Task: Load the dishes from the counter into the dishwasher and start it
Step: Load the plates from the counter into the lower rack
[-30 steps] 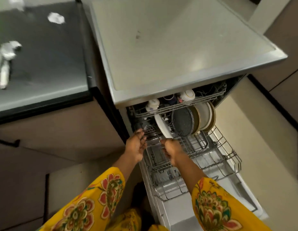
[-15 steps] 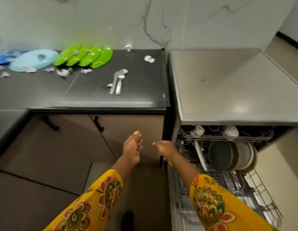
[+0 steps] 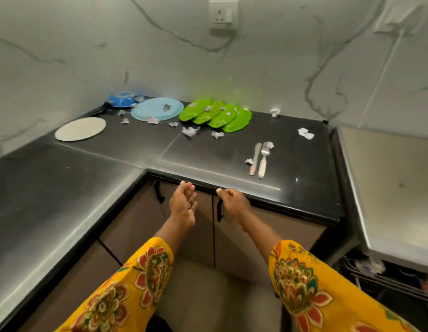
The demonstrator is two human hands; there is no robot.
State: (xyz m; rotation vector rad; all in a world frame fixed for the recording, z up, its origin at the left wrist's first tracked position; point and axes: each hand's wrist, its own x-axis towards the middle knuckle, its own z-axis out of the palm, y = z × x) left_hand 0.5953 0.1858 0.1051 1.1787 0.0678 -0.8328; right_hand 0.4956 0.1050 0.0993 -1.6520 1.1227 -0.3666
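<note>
On the black counter (image 3: pixel 208 149) lie several overlapping green plates (image 3: pixel 216 115), a light blue plate (image 3: pixel 157 109), a blue dish (image 3: pixel 124 99) and a white plate (image 3: pixel 80 128). A knife (image 3: pixel 254 159) and a fork (image 3: pixel 263 161) lie near the counter's front right. My left hand (image 3: pixel 183 202) is empty, palm turned inward, fingers relaxed, just below the counter edge. My right hand (image 3: pixel 232 202) is empty with loosely curled fingers, in front of the same edge. The dishwasher (image 3: pixel 387 183) stands at the right, its upper rack (image 3: pixel 380 269) partly visible.
Crumpled paper scraps (image 3: pixel 191 131) are scattered among the dishes, with one scrap (image 3: pixel 305 133) at the back right. Cabinet doors with black handles (image 3: pixel 219 209) sit under the counter. A wall socket (image 3: pixel 223 14) is above.
My view has swung from the dishwasher racks to the counter. Both hands left the lower rack and rose, empty, to the counter's front edge.
</note>
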